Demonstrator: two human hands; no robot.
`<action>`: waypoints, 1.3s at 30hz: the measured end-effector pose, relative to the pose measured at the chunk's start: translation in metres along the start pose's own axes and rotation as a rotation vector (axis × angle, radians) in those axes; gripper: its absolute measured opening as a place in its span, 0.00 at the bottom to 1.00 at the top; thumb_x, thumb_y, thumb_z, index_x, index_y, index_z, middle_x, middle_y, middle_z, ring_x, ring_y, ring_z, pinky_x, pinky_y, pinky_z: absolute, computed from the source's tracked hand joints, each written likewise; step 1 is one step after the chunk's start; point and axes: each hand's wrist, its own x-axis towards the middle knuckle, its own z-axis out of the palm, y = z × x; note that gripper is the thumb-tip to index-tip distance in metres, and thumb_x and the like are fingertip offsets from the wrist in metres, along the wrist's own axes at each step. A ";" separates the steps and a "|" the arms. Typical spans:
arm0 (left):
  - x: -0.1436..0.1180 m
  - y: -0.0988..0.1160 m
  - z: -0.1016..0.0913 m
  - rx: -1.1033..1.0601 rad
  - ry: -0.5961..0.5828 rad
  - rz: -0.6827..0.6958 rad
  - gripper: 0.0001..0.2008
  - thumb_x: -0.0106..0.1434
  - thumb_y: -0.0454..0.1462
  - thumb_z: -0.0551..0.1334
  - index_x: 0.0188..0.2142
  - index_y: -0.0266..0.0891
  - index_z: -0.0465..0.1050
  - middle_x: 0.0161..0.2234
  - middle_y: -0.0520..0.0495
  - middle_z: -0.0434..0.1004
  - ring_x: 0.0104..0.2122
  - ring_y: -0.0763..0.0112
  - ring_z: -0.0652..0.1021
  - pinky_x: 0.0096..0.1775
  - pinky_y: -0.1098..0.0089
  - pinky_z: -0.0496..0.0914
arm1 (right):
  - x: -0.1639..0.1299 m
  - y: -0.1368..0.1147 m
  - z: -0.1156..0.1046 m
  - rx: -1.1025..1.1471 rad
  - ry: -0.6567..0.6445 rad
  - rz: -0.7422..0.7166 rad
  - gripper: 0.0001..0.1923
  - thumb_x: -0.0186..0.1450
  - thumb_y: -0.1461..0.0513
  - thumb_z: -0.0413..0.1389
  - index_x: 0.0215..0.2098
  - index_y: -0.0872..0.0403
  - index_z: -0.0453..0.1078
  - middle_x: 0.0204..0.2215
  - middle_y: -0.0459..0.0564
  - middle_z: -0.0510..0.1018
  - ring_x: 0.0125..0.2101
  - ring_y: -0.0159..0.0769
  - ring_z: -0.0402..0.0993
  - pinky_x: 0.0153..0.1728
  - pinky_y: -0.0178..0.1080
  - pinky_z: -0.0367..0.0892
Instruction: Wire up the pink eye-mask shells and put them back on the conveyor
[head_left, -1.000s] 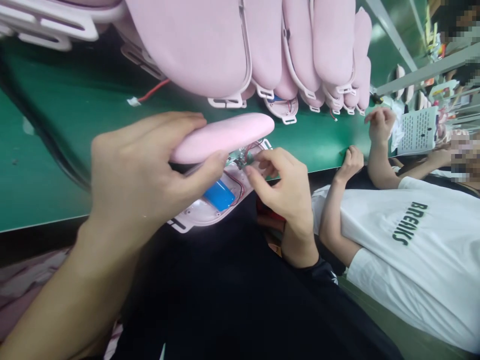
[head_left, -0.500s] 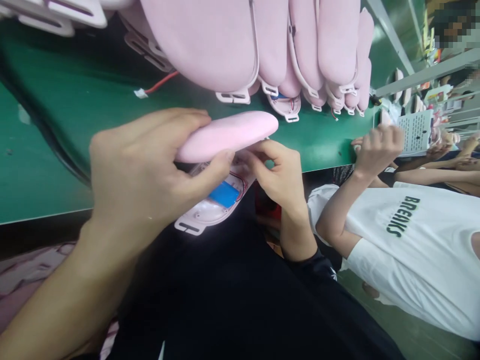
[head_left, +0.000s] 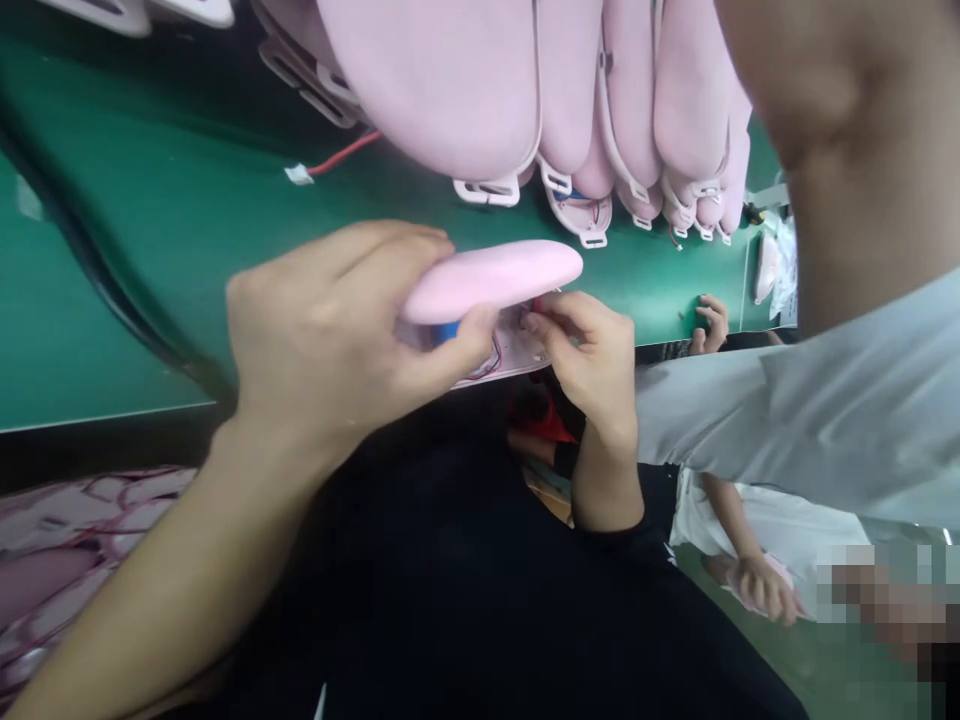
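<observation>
Left hand (head_left: 330, 330): fingers curled closed around the pink cover shell (head_left: 491, 279), held above the green surface (head_left: 150, 230) edge. Right hand (head_left: 589, 350): fingertips pinched narrow on red wires at the white base shell (head_left: 517, 350) beneath. No readable writing. Row of pink shells (head_left: 525, 90) lies behind; a co-worker's arm (head_left: 825, 150) blocks the right side.

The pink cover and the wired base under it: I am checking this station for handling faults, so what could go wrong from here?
The left hand pinches the pink cover over the white base, while the right hand fingers work at the red wires in the gap. A wire could get pinched. The base juts past the green table edge, so it might fall.
</observation>
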 end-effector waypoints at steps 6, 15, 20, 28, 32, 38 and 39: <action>0.012 -0.005 -0.003 -0.009 -0.035 0.010 0.18 0.71 0.50 0.66 0.54 0.43 0.80 0.52 0.49 0.87 0.49 0.50 0.87 0.47 0.58 0.80 | 0.008 -0.002 -0.006 -0.059 -0.072 -0.014 0.05 0.74 0.63 0.62 0.43 0.50 0.81 0.37 0.45 0.85 0.37 0.34 0.80 0.42 0.39 0.76; 0.010 -0.010 -0.001 -0.033 -0.032 0.006 0.19 0.68 0.49 0.67 0.55 0.47 0.79 0.52 0.52 0.86 0.48 0.50 0.87 0.48 0.56 0.81 | 0.008 -0.007 -0.009 -0.086 -0.041 0.060 0.07 0.71 0.66 0.59 0.40 0.50 0.80 0.38 0.46 0.84 0.38 0.37 0.79 0.41 0.40 0.75; 0.008 -0.007 0.001 0.007 -0.089 0.000 0.20 0.68 0.48 0.66 0.57 0.47 0.78 0.54 0.50 0.86 0.51 0.49 0.87 0.49 0.56 0.81 | 0.008 -0.005 -0.017 -0.035 -0.087 0.164 0.04 0.69 0.64 0.61 0.39 0.51 0.80 0.33 0.44 0.84 0.32 0.34 0.79 0.37 0.39 0.74; 0.009 -0.005 0.002 -0.013 -0.104 -0.037 0.19 0.69 0.49 0.65 0.56 0.49 0.78 0.54 0.53 0.86 0.51 0.51 0.87 0.49 0.56 0.82 | 0.017 -0.013 -0.028 -0.116 -0.155 0.205 0.06 0.68 0.62 0.61 0.37 0.52 0.82 0.32 0.44 0.86 0.30 0.33 0.78 0.34 0.37 0.73; 0.008 -0.001 0.008 -0.041 -0.028 -0.019 0.19 0.69 0.49 0.66 0.55 0.44 0.79 0.52 0.49 0.86 0.50 0.48 0.87 0.47 0.55 0.82 | 0.022 -0.015 -0.024 -0.160 -0.185 0.157 0.06 0.68 0.60 0.61 0.39 0.50 0.82 0.34 0.47 0.86 0.34 0.37 0.80 0.36 0.40 0.75; 0.008 0.000 0.010 0.029 -0.036 -0.005 0.19 0.69 0.49 0.65 0.55 0.44 0.79 0.51 0.50 0.86 0.49 0.51 0.87 0.45 0.58 0.82 | 0.027 -0.017 -0.016 -0.203 -0.242 0.122 0.12 0.64 0.54 0.66 0.47 0.42 0.83 0.39 0.48 0.86 0.45 0.48 0.82 0.41 0.47 0.79; 0.009 0.000 0.009 0.029 -0.042 0.004 0.19 0.69 0.49 0.65 0.55 0.44 0.79 0.51 0.50 0.86 0.49 0.50 0.87 0.46 0.57 0.82 | 0.027 -0.016 -0.015 -0.213 -0.249 0.119 0.13 0.64 0.53 0.66 0.47 0.41 0.83 0.40 0.48 0.86 0.46 0.49 0.82 0.41 0.49 0.79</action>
